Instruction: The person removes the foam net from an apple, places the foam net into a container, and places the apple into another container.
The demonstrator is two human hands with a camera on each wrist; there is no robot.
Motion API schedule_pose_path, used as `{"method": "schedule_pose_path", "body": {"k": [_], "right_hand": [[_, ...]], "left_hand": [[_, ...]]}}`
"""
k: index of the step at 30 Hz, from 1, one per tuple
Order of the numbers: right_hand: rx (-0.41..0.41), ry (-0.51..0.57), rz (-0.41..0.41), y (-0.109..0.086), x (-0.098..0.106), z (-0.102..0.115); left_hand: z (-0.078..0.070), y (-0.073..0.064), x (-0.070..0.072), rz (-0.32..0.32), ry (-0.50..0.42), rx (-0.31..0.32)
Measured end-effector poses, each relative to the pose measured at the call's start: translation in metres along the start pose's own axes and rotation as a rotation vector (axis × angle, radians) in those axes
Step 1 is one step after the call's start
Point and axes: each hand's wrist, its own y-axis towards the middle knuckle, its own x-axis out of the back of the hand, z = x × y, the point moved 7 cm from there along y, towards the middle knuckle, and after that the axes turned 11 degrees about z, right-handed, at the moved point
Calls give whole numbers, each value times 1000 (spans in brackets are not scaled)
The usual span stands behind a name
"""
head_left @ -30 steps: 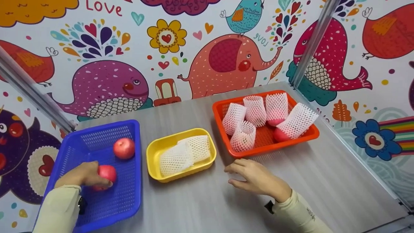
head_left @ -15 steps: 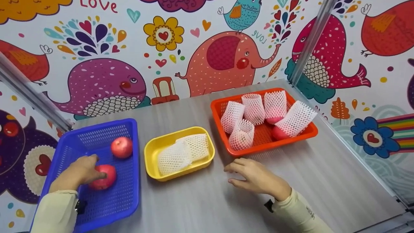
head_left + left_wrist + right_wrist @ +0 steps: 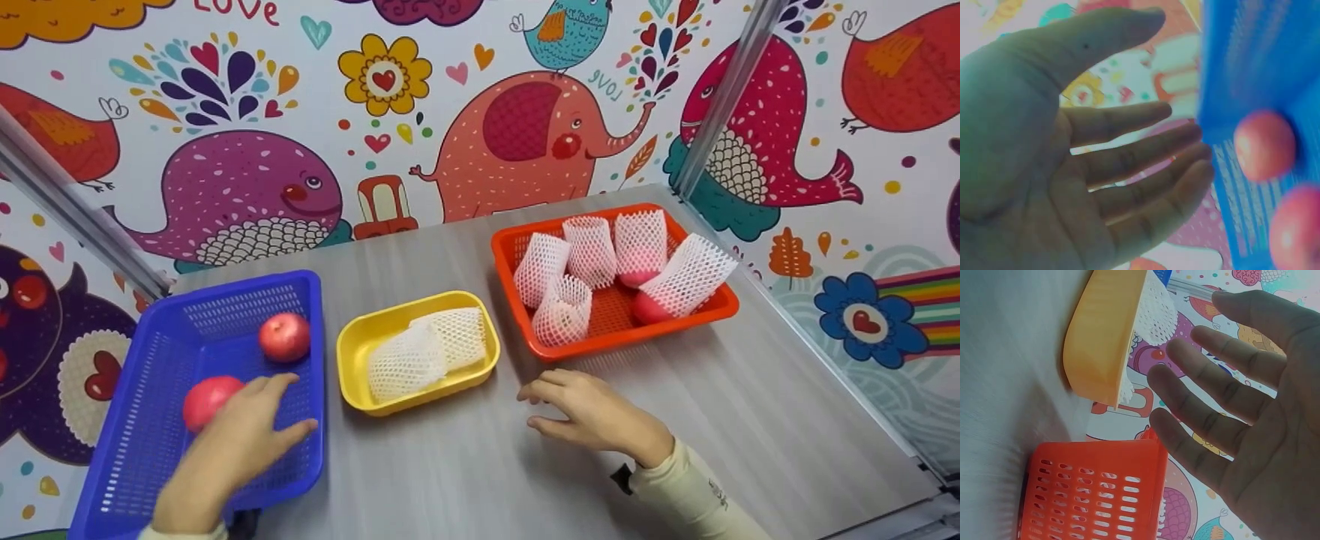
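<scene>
My left hand (image 3: 232, 442) hovers over the blue basket (image 3: 319, 450), its fingers spread and holding nothing. Two apples lie in that basket: one apple (image 3: 283, 337) near the right wall, another apple (image 3: 210, 401) partly hidden behind the hand. In the left wrist view the palm is bare, with an apple (image 3: 1265, 146) beyond the fingertips. Over the table in front of the red basket (image 3: 630, 341), my right hand (image 3: 600, 416) stays with loosely bent fingers and nothing in them. White foam nets (image 3: 409, 360) lie in the yellow container (image 3: 352, 390) between the baskets.
Several net-wrapped fruits, one a net-covered fruit (image 3: 562, 319), sit in the red basket; pink skin shows below some nets. A grey table (image 3: 435, 480) carries all the containers. Patterned wall panels (image 3: 390, 150) with metal posts (image 3: 731, 97) enclose the back and sides.
My left hand has let go of the nearer apple and drawn back to the right and toward me. That apple now lies slightly further left. The right hand has stayed put.
</scene>
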Motion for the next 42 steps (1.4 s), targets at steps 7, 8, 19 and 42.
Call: {"method": "schedule_pose_path", "body": {"k": [7, 8, 19, 42], "right_hand": [[7, 8, -1, 2, -2, 0], [7, 6, -3, 2, -2, 0], [-9, -2, 13, 5, -1, 0], [-478, -222, 196, -30, 126, -174]], "left_hand": [[-49, -23, -39, -109, -51, -143], [-54, -24, -44, -104, -57, -148], [-68, -21, -74, 42, -111, -93], [-65, -13, -99, 262, -214, -19]]}}
